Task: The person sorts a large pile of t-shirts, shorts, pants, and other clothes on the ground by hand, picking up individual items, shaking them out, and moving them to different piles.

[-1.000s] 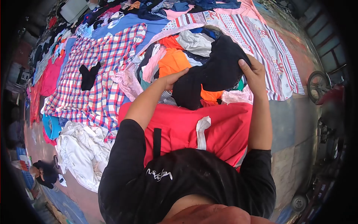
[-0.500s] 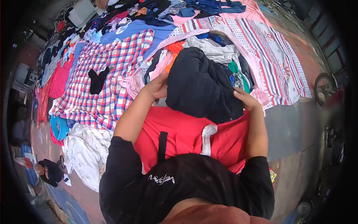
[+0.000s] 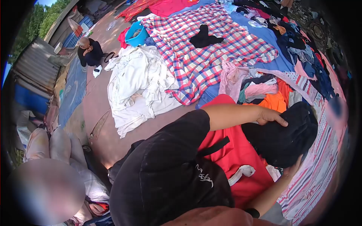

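Observation:
A bundled black garment (image 3: 281,137) is between my two hands above the opening of a heap of clothes. My left hand (image 3: 269,116) grips its near-left edge, thumb on top. On the far side, my right hand (image 3: 292,168) is closed at its lower edge, with the fingers partly hidden by the cloth. Under it lie orange cloth (image 3: 272,102) and other mixed clothes, ringed by a pink patterned sheet (image 3: 307,196). Red fabric (image 3: 241,150) with a black strap and a white band spreads across my lap.
A checked cloth (image 3: 196,64) carries a small black piece (image 3: 204,37). White clothes (image 3: 139,75) are piled beside a blue basin (image 3: 136,34). One person (image 3: 90,52) sits at the back left; another, with blurred head (image 3: 47,192), is close at lower left.
My view has swung to the left, so the heap now appears at the right and a person has come into view at lower left. Both hands still hold the black garment.

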Motion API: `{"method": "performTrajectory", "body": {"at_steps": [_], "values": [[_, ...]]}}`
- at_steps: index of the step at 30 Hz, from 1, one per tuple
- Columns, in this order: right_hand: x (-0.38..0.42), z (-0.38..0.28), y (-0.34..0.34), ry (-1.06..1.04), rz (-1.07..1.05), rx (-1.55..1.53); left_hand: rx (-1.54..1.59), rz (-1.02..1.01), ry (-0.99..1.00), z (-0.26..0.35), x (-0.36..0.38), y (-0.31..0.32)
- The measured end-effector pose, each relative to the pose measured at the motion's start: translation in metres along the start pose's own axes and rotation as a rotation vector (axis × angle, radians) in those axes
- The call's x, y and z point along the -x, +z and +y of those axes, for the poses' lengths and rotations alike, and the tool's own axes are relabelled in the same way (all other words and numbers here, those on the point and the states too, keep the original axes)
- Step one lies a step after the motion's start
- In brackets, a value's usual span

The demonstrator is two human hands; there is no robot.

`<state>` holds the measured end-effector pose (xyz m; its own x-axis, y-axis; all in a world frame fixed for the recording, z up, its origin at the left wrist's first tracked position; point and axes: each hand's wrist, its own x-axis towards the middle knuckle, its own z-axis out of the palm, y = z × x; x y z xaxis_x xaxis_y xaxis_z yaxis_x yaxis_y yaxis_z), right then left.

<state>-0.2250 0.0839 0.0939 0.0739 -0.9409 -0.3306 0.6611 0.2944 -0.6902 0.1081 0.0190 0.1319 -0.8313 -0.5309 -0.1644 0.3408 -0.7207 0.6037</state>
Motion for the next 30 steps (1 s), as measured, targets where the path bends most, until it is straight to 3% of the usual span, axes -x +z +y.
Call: {"method": "performTrajectory", "body": {"at_steps": [2,4,6,9,12,16,18,20,22,24,28,29,30], "values": [[-0.021,0.022,-0.009,0.157,-0.121,0.027,-0.199,0.076,0.010,-0.013,-0.018,0.002],[-0.019,0.043,0.014,0.062,-0.059,0.259,-0.628,0.326,-0.058,-0.033,-0.036,-0.003],[-0.021,0.053,0.011,0.131,-0.033,0.263,-0.574,0.434,-0.226,-0.042,-0.040,0.000],[-0.011,0.047,0.019,0.092,0.007,0.435,-0.659,0.463,-0.271,-0.054,-0.040,0.002],[-0.008,0.045,0.026,0.048,0.052,0.476,-0.642,0.534,-0.177,-0.063,-0.052,-0.005],[-0.005,0.031,0.031,-0.047,0.295,0.446,-0.696,0.718,-0.023,-0.040,-0.052,-0.007],[-0.020,0.021,-0.003,-0.103,0.387,0.562,-0.657,0.824,0.137,-0.024,-0.052,-0.016],[-0.028,0.018,-0.032,-0.250,0.395,0.700,-0.450,0.719,0.399,0.003,-0.054,-0.037],[-0.022,0.012,-0.029,-0.256,0.372,0.679,-0.242,0.628,0.568,0.057,-0.032,-0.023],[-0.018,0.007,-0.026,-0.246,0.323,0.637,-0.317,0.633,0.849,0.115,-0.012,-0.033],[-0.003,0.006,0.002,-0.252,0.340,0.626,-0.389,0.819,1.194,0.280,0.095,-0.054],[-0.002,0.006,-0.001,-0.273,0.331,0.595,-0.443,0.801,1.233,0.315,0.130,-0.061],[-0.007,0.006,-0.008,-0.274,0.321,0.612,-0.382,0.942,1.181,0.335,0.162,-0.071]]}}
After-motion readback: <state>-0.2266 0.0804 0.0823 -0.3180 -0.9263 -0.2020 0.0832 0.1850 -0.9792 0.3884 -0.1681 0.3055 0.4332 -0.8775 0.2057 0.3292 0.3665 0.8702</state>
